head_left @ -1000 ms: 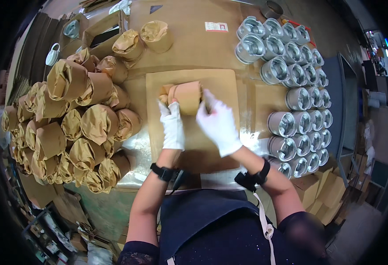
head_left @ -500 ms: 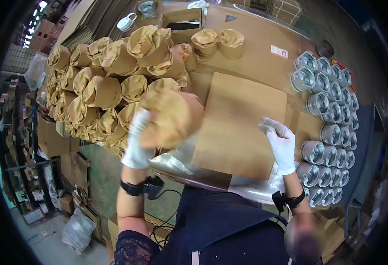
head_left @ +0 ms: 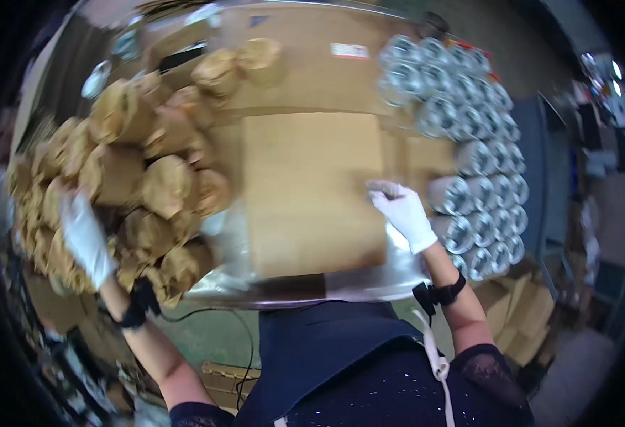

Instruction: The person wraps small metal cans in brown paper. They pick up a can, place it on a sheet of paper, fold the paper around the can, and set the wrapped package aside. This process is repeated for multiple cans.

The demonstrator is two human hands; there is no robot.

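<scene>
Paper-wrapped cylinders (head_left: 117, 174) are heaped on the left of the desk (head_left: 223, 282); probably heavy, stiff inside but soft outside, best grasped around their sides. Whether one is held by the left hand (head_left: 85, 238) cannot be told; the right hand (head_left: 405, 217) is loosely parted, empty.

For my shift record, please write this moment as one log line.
left hand: at paper-wrapped pieces, grip unclear | right hand: empty, at right edge of cardboard sheet | metal parts: rows, right side
</scene>
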